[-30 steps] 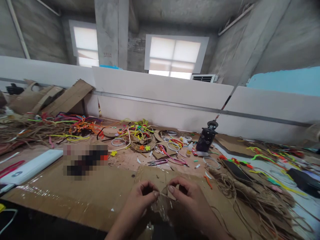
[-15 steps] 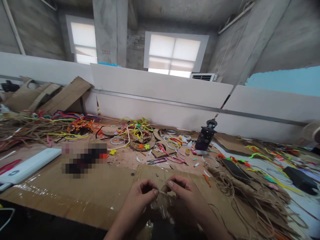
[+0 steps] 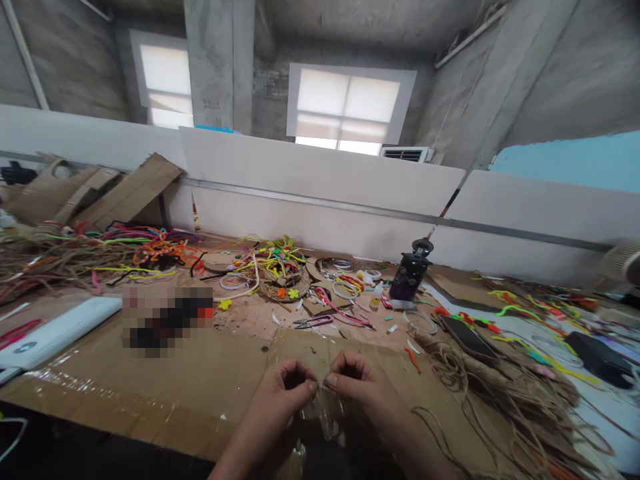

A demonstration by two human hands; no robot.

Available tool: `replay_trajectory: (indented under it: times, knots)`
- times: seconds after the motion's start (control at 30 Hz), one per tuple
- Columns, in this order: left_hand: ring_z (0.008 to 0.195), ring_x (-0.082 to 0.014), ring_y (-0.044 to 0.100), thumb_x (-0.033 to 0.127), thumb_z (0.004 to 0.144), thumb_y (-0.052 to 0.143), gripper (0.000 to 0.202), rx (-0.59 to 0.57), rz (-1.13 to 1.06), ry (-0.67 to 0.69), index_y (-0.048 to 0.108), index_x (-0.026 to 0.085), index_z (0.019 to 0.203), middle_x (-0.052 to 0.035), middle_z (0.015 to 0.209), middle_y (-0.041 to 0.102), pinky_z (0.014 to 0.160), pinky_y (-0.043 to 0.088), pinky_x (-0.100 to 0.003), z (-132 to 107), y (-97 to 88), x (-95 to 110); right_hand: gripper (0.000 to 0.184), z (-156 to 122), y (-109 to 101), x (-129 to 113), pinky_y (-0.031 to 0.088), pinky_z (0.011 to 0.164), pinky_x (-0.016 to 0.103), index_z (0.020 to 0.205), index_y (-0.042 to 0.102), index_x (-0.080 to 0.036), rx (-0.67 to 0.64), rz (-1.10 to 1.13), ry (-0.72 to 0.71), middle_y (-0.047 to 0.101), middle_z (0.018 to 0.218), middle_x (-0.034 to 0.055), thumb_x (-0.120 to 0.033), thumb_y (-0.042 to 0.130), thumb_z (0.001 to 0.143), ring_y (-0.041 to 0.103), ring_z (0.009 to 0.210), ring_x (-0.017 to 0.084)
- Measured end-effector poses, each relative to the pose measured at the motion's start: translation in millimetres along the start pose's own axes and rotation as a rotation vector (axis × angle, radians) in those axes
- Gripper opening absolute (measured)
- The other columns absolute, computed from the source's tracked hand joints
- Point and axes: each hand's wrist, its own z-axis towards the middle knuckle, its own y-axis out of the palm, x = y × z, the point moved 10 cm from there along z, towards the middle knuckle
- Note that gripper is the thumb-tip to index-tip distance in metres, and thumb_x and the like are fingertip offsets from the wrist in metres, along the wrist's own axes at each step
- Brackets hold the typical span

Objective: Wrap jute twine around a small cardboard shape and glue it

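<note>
My left hand (image 3: 281, 395) and my right hand (image 3: 364, 385) meet low in the middle, over the front edge of a cardboard sheet (image 3: 293, 343). Thumb and forefinger are pinched together on each, the fingertips almost touching. Whatever lies between them is too small and blurred to name. Shiny clear tape (image 3: 327, 417) shows just below the fingertips. Beyond the hands lie thread snips (image 3: 315, 322) with purplish handles. A strand of brown twine (image 3: 434, 427) curves out beside my right forearm.
A bundle of twine (image 3: 493, 380) and a dark phone (image 3: 470, 335) lie at right. Behind stand a black bottle (image 3: 407, 279) and a twine wreath (image 3: 273, 290) with coloured flowers. A white power bank (image 3: 65, 332) is at left. White panels (image 3: 320, 170) close off the back.
My right hand has shifted slightly left, bringing its fingertips closer to those of my left hand. The brownish bit seen between them before is now mostly hidden.
</note>
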Motion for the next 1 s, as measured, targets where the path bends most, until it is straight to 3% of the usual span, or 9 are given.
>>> replay_trajectory:
  times: [0.17,0.27,0.33,0.47,0.57,0.8,1.0]
  knots:
    - [0.058,-0.0136,0.049,0.037,0.057,0.073,0.025,0.004,-0.040,-0.038,0.063,0.017,0.068,0.0033,0.060,0.057,0.056,0.037,-0.026,-4,1.8,-1,0.047,-5,1,3,0.032,0.055,0.023,0.071,0.065,-0.017,-0.024,0.073,0.054,0.055,0.061,-0.0030,-0.060,0.083,0.072,0.045,0.057,0.011]
    - [0.059,-0.0137,0.049,0.036,0.058,0.072,0.023,0.006,-0.009,-0.018,0.064,0.017,0.068,0.0029,0.060,0.058,0.057,0.037,-0.026,-3,1.3,0,0.043,-9,1,-1,0.036,0.058,0.024,0.074,0.065,-0.017,-0.042,0.077,0.058,0.058,0.066,-0.0015,-0.058,0.079,0.077,0.049,0.060,0.012]
    - [0.058,-0.0136,0.048,0.036,0.058,0.072,0.023,0.019,0.001,-0.013,0.065,0.017,0.068,0.0033,0.059,0.056,0.057,0.036,-0.026,-2,-0.1,-1,0.037,-11,-3,-9,0.036,0.059,0.026,0.075,0.066,-0.018,-0.030,-0.025,0.024,0.058,0.067,-0.0016,-0.053,0.077,0.077,0.050,0.062,0.014]
    - [0.060,-0.0144,0.048,0.036,0.058,0.071,0.023,0.043,0.007,-0.009,0.064,0.018,0.068,0.0030,0.062,0.057,0.059,0.037,-0.027,0,-2.3,-3,0.018,-20,-11,-32,0.036,0.062,0.028,0.073,0.068,-0.019,0.040,-0.484,-0.065,0.063,0.069,0.0007,-0.035,0.075,0.075,0.054,0.068,0.018]
    - [0.063,-0.0157,0.049,0.037,0.060,0.070,0.021,0.045,0.054,0.009,0.064,0.018,0.068,0.0026,0.063,0.057,0.061,0.038,-0.028,0,-2.4,-2,0.012,-28,-7,-54,0.039,0.069,0.030,0.072,0.067,-0.019,0.065,-0.692,-0.178,0.067,0.077,0.0021,-0.028,0.069,0.080,0.060,0.076,0.021]
    - [0.067,-0.0169,0.050,0.035,0.060,0.067,0.018,0.011,0.113,0.043,0.064,0.018,0.066,0.0018,0.064,0.057,0.065,0.039,-0.029,1,0.8,3,0.010,-36,-1,-76,0.038,0.074,0.030,0.075,0.064,-0.020,0.126,-0.797,-0.361,0.066,0.079,-0.0005,-0.022,0.064,0.085,0.060,0.080,0.020]
    - [0.068,-0.0174,0.051,0.035,0.063,0.067,0.018,-0.018,0.106,0.033,0.064,0.018,0.070,0.0013,0.067,0.058,0.064,0.038,-0.029,3,1.9,-5,0.011,-31,2,-74,0.040,0.071,0.029,0.078,0.066,-0.020,0.101,-0.768,-0.302,0.069,0.079,0.0002,-0.024,0.059,0.086,0.063,0.079,0.020]
